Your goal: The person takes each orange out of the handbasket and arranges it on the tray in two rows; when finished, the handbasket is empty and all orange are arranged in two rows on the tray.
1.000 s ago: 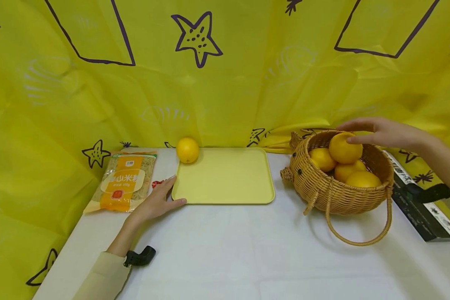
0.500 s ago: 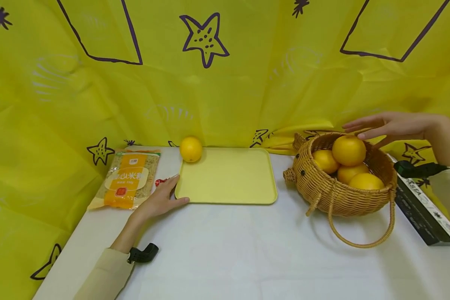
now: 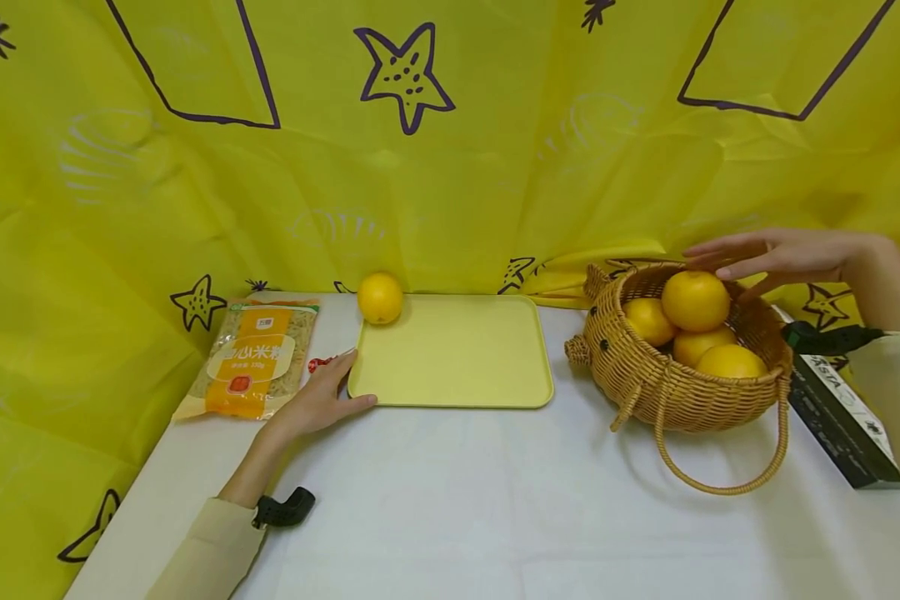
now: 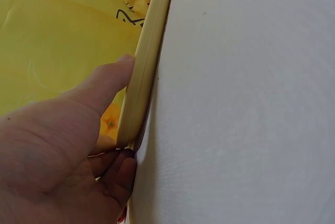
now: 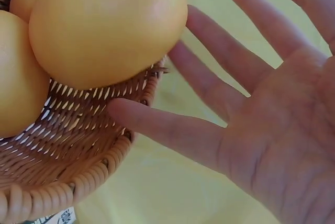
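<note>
In the head view, my left hand (image 3: pixel 315 398) grips the near left corner of a pale yellow tray (image 3: pixel 457 354). Its thumb lies against the rim (image 4: pixel 142 72) in the left wrist view, and its other fingers bend round the corner. One orange (image 3: pixel 380 298) sits at the tray's far left corner. My right hand (image 3: pixel 802 254) is spread behind the right side of a pig-shaped wicker basket (image 3: pixel 645 392). Several oranges fill the basket, and the top orange (image 5: pixel 110 28) is close to the fingertips; whether they touch it I cannot tell.
Left of the tray lies a bag of rice noodles (image 3: pixel 255 358), with a small red item (image 3: pixel 317 365) partly behind my left hand. A black and white box (image 3: pixel 847 425) lies right of the basket. A yellow patterned cloth (image 3: pixel 457 183) hangs behind the white tabletop (image 3: pixel 457 492).
My right hand has let go of the top orange and drawn back to the right, leaving it on the pile. My left hand stays at the tray corner. The whole view has shifted slightly.
</note>
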`<control>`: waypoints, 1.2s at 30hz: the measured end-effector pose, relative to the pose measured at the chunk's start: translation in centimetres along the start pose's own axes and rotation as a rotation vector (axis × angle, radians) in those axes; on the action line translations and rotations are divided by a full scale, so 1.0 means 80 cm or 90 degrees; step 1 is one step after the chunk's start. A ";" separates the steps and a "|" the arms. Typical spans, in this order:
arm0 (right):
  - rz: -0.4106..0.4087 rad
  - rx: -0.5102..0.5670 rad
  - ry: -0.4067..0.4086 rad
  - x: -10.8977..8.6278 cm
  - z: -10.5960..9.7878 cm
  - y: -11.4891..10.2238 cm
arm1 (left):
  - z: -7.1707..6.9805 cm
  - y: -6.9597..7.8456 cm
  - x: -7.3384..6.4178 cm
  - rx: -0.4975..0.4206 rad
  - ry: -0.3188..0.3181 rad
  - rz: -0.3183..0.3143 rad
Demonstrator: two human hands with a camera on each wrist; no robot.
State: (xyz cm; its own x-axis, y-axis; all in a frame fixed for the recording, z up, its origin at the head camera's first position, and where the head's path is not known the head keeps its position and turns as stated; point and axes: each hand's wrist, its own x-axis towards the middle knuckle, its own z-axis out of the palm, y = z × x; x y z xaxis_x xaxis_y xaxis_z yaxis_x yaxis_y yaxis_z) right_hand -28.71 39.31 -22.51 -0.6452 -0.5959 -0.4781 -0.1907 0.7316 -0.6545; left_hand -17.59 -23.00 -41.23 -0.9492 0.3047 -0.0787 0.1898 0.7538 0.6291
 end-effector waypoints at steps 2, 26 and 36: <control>0.000 -0.003 -0.002 0.001 0.001 0.001 | 0.000 0.000 0.000 -0.001 0.000 -0.002; 0.077 0.069 -0.185 0.056 0.034 -0.023 | 0.004 -0.001 -0.001 -0.012 0.000 -0.001; 0.000 0.005 -0.140 0.044 0.029 -0.016 | 0.002 0.000 -0.001 -0.009 0.001 -0.003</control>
State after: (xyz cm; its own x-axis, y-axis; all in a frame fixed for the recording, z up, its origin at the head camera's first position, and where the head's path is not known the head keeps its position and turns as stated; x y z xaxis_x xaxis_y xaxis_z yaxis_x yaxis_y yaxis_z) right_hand -29.01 35.56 -24.72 -0.4682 -0.6543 -0.5938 -0.1841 0.7296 -0.6587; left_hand -17.50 -22.92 -41.34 -0.9506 0.2997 -0.0810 0.1813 0.7475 0.6390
